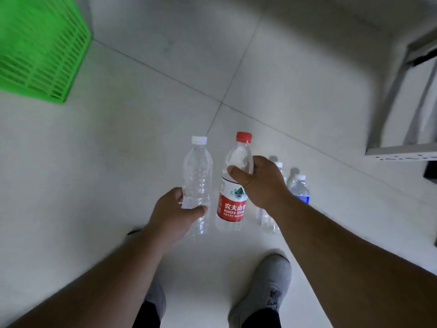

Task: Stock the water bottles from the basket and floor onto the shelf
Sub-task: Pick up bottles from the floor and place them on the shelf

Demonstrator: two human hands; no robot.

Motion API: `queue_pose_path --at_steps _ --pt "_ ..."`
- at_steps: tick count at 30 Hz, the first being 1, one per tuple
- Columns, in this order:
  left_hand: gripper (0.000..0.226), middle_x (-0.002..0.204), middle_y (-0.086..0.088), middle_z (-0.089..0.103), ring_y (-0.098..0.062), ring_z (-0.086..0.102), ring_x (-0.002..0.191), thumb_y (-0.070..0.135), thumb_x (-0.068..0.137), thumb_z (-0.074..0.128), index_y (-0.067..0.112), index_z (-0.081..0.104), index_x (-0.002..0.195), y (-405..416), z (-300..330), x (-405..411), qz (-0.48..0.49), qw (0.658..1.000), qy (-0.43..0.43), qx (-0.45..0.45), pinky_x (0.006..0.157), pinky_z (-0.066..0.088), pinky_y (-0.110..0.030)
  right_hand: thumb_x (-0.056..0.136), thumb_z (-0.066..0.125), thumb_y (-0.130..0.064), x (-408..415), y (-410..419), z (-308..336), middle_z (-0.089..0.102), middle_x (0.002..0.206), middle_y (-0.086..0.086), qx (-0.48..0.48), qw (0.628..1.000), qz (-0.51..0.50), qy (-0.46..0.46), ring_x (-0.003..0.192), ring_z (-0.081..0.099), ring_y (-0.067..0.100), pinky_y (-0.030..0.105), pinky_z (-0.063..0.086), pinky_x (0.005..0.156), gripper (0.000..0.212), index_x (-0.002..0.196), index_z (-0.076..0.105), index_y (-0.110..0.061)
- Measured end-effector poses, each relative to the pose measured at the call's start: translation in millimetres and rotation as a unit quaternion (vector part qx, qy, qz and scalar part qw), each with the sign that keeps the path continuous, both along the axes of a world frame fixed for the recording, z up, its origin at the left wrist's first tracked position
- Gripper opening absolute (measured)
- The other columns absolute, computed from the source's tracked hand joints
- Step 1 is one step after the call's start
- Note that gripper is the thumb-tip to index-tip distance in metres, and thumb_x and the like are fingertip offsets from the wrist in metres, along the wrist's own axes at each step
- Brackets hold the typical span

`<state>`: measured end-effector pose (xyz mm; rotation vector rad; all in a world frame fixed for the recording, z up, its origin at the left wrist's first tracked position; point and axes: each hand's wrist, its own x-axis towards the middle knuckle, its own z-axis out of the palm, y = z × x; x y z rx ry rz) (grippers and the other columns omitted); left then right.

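While gripped upright, red-capped bottle (233,183) looks clear.

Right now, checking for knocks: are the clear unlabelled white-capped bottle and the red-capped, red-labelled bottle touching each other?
Apart. The head view shows bare floor between the clear unlabelled white-capped bottle and the red-capped, red-labelled bottle along their full height.

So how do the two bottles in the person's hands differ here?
The bottle in the left hand, the clear bottle, has a white cap and no label; the red-capped bottle in the right hand carries a red label. The left hand grips low, the right grips near the shoulder. Both are clear plastic, capped, and held roughly upright.
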<state>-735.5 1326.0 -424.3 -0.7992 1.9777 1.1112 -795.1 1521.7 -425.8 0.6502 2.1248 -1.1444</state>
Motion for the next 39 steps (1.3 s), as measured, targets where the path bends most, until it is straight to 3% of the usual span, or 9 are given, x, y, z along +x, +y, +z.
queue_pose_path --at_steps 6,10,14,17,21,25,32,35,39 --pt "0.032 0.095 0.013 0.070 -0.004 0.066 0.082 0.028 0.075 0.083 0.026 0.064 0.101 -35 182 -28 0.029 0.997 0.075 0.020 0.062 0.044 -0.018 0.086 0.072 -0.044 -45 -27 208 0.071 0.091 -0.014 -0.039 0.996 0.044 0.073 0.082 0.066 0.000 0.018 0.048 0.064 0.019 0.098 0.064 -0.032" --pt "0.038 0.098 0.011 0.073 -0.007 0.069 0.090 0.026 0.074 0.084 0.027 0.064 0.106 -62 332 -42 0.043 0.988 0.143 0.036 0.075 0.051 -0.023 0.085 0.072 -0.045 -59 -52 376 0.072 0.105 -0.012 -0.046 0.987 0.072 0.134 0.091 0.068 0.005 0.019 0.050 0.073 0.035 0.116 0.065 -0.030" --pt "0.040 0.100 0.011 0.074 -0.001 0.069 0.090 0.020 0.075 0.084 0.025 0.064 0.109 -84 484 -41 0.062 0.973 0.218 0.051 0.075 0.050 -0.018 0.085 0.071 -0.047 -58 -73 533 0.070 0.112 -0.012 -0.044 0.974 0.086 0.206 0.097 0.068 0.011 0.031 0.054 0.086 0.043 0.123 0.062 -0.030" --pt "0.038 0.099 0.012 0.074 0.009 0.066 0.084 0.020 0.076 0.084 0.025 0.065 0.108 -94 581 -29 0.066 0.957 0.278 0.048 0.069 0.046 -0.008 0.083 0.070 -0.051 -50 -83 635 0.071 0.099 -0.017 -0.056 0.955 0.092 0.275 0.086 0.067 0.002 0.026 0.054 0.076 0.037 0.115 0.065 -0.034" --pt "0.040 0.100 0.010 0.074 0.001 0.068 0.091 0.022 0.074 0.085 0.025 0.066 0.109 -98 674 -2 0.096 0.934 0.342 0.040 0.080 0.051 -0.021 0.080 0.070 -0.057 -35 -98 740 0.071 0.094 -0.021 -0.078 0.927 0.112 0.349 0.082 0.067 -0.003 0.024 0.053 0.071 0.033 0.108 0.066 -0.039" --pt "0.038 0.099 0.011 0.075 0.002 0.068 0.089 0.020 0.074 0.085 0.025 0.066 0.107 -102 732 20 0.128 0.913 0.387 0.030 0.077 0.050 -0.019 0.082 0.071 -0.054 -22 -109 809 0.070 0.099 -0.017 -0.091 0.904 0.149 0.390 0.088 0.069 0.004 0.023 0.052 0.069 0.033 0.110 0.066 -0.037" --pt "0.037 0.100 0.009 0.076 0.001 0.070 0.089 0.016 0.078 0.083 0.024 0.067 0.110 -135 785 32 0.162 0.887 0.431 0.028 0.068 0.050 -0.008 0.080 0.072 -0.055 -18 -140 859 0.071 0.095 -0.016 -0.098 0.885 0.172 0.422 0.085 0.068 0.004 0.031 0.057 0.074 0.030 0.105 0.064 -0.041" --pt "0.038 0.100 0.010 0.076 0.000 0.070 0.089 0.017 0.076 0.084 0.027 0.066 0.109 -158 797 30 0.165 0.882 0.440 0.019 0.071 0.051 -0.013 0.082 0.072 -0.052 -18 -163 874 0.070 0.090 -0.018 -0.106 0.875 0.183 0.435 0.082 0.066 0.000 0.024 0.053 0.069 0.021 0.098 0.060 -0.045" --pt "0.037 0.097 0.013 0.075 -0.002 0.070 0.090 0.023 0.075 0.084 0.031 0.066 0.105 -195 803 19 0.151 0.883 0.445 0.006 0.080 0.055 -0.026 0.082 0.074 -0.048 -25 -201 883 0.071 0.091 -0.017 -0.118 0.872 0.171 0.443 0.082 0.067 0.001 0.027 0.054 0.072 0.023 0.101 0.065 -0.038"
